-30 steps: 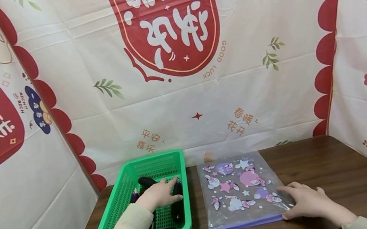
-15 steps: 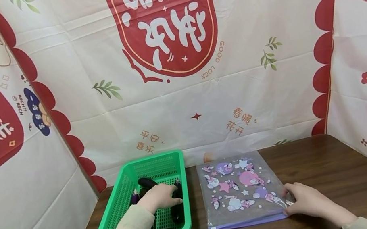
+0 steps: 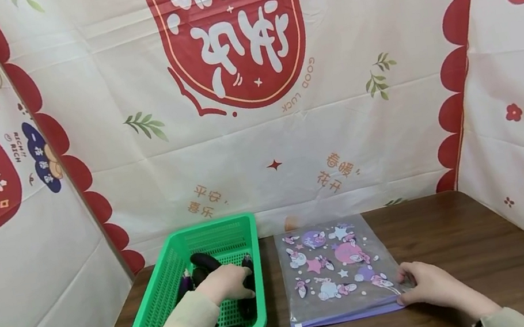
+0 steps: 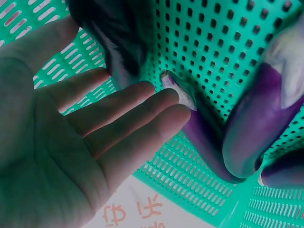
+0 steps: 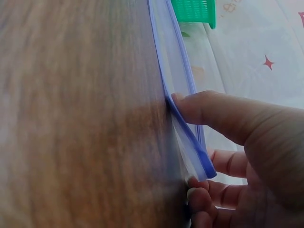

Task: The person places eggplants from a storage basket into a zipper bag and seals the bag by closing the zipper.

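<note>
My left hand (image 3: 225, 284) is inside a green plastic basket (image 3: 252, 235). Its thumb and index fingertips reach a dark eggplant (image 3: 248, 307) by the basket's right wall; the left wrist view shows the fingers nearly straight, with that eggplant (image 4: 126, 52) at their tips. Several other eggplants lie in the basket, among them a slim one (image 4: 204, 128) and a thicker one (image 4: 251, 118). On the right, my right hand (image 3: 431, 285) pinches the front right corner of a clear printed zip bag (image 3: 335, 267), thumb on its purple zip edge (image 5: 190, 128). The bag lies flat.
A brown wooden table (image 3: 426, 228) carries the basket and the bag. Printed white cloth (image 3: 239, 155) hangs behind and along both sides. The zip slider (image 3: 298, 326) sits at the bag's front left corner.
My left thumb and fingers have drawn closer together over the right-hand eggplant. The right hand's fingers have curled in at the bag's corner. The head view has shifted slightly.
</note>
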`<state>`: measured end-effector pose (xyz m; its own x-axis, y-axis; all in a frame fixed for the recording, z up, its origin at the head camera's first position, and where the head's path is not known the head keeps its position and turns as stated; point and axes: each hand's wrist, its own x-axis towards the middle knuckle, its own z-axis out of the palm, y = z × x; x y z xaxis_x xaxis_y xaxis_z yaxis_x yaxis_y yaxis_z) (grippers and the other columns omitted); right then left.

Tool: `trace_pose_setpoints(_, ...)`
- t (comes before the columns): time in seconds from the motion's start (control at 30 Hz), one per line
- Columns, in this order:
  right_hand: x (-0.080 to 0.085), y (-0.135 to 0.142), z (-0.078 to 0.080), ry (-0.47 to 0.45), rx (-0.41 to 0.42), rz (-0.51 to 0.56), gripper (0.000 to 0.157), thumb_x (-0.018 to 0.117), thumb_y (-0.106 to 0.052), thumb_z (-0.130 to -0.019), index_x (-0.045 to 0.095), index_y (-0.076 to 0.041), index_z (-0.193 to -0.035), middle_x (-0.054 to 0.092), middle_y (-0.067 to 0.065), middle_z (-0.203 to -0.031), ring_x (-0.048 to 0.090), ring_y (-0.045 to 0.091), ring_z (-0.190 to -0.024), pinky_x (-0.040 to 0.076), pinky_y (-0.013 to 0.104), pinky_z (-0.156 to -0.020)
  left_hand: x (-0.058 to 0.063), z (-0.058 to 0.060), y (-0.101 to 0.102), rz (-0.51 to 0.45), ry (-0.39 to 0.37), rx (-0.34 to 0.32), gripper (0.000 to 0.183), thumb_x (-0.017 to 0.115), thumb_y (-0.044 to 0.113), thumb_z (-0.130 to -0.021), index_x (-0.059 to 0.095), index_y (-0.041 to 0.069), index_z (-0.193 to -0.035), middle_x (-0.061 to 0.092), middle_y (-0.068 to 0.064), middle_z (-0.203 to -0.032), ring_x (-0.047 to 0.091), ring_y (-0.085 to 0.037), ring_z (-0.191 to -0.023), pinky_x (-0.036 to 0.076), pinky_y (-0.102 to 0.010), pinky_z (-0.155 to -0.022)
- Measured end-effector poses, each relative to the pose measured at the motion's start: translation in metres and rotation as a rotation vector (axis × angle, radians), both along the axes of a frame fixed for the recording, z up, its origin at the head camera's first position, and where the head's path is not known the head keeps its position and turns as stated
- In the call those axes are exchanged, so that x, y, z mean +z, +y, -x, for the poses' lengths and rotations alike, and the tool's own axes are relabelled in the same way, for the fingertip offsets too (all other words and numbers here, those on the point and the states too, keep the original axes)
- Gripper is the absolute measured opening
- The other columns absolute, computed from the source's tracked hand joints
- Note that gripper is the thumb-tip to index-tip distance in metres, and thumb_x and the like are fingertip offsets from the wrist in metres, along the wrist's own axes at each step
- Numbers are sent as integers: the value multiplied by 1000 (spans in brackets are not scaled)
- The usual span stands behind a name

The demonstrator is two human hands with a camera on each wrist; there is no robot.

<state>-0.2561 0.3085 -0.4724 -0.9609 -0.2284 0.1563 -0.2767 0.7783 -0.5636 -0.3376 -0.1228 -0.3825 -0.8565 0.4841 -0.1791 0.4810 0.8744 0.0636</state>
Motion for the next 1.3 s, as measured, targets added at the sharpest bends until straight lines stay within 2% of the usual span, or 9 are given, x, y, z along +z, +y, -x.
trace_pose_setpoints(0.13, 1, -1, 2, 0, -1, 8, 39, 84, -30, -65, 56, -12, -86, 46, -3, -69, 40, 7, -60, 33, 26, -54, 1, 2, 3, 11, 13, -25, 38, 77, 31, -82, 68, 8, -111, 67, -5, -101, 63, -24, -96, 49, -40, -82)
trace_pose_setpoints(0.23, 2, -1, 2, -17, -6, 2, 40, 84, -31, -65, 56, -13, -86, 46, -3, -68, 40, 7, -59, 32, 26, -53, 2, 3, 6, 12, 5, -37, 25, 79, 28, -80, 67, 11, -93, 61, 1, -82, 59, -19, -77, 48, -36, -72)
trace_pose_setpoints(0.33, 3, -1, 3, -11, -8, -8, 40, 84, -33, -66, 56, -13, -86, 46, -3, -68, 39, 7, -59, 32, 26, -53, 4, 3, 9, 6, -2, -22, 23, 81, 26, -78, 65, 11, -87, 57, 2, -77, 53, -17, -70, 45, -34, -68)
trace_pose_setpoints(0.53, 4, 1, 2, -30, -27, -15, 40, 85, -34, -65, 56, -13, -86, 46, -3, -68, 41, 8, -59, 32, 26, -53, 6, 3, 14, -14, -35, 11, 27, 82, 25, -77, 64, 10, -91, 57, 1, -80, 53, -18, -72, 45, -36, -68)
trace_pose_setpoints(0.8, 0, -1, -2, -23, -20, -6, 40, 85, -34, -66, 57, -14, -86, 46, -3, -68, 41, 7, -60, 33, 26, -53, -1, 2, 14, -15, -39, 49, 34, 84, 23, -74, 63, 9, -97, 61, -5, -89, 59, -22, -81, 47, -37, -73)
trace_pose_setpoints(0.97, -3, -1, -5, -22, -1, 3, 39, 84, -33, -66, 57, -13, -85, 46, -4, -67, 40, 5, -58, 33, 25, -52, -5, -1, 16, 64, -67, 84, 71, 85, 30, -73, 55, 5, -132, 64, -10, -108, 61, -25, -94, 49, -36, -76)
trace_pose_setpoints(1.1, 0, -1, -2, -6, -2, -2, 39, 84, -34, -66, 57, -14, -85, 45, -4, -67, 40, 5, -58, 33, 25, -52, 0, -2, 17, 94, -94, 78, 93, 88, 32, -69, 42, 4, -144, 61, -13, -120, 59, -27, -108, 49, -37, -87)
trace_pose_setpoints(1.2, 1, -1, -1, -9, -4, -5, 38, 84, -34, -67, 57, -14, -85, 45, -4, -67, 40, 6, -58, 32, 26, -52, 4, -4, 17, 94, -104, 62, 91, 89, 33, -66, 45, 5, -141, 61, -13, -119, 58, -27, -110, 48, -38, -89)
trace_pose_setpoints(1.3, 1, -1, 0, -10, -1, -1, 38, 84, -34, -67, 57, -14, -85, 46, -4, -67, 40, 5, -57, 33, 25, -52, 6, -3, 16, 99, -125, 70, 79, 88, 27, -69, 50, 7, -135, 62, -9, -111, 60, -23, -100, 48, -35, -83)
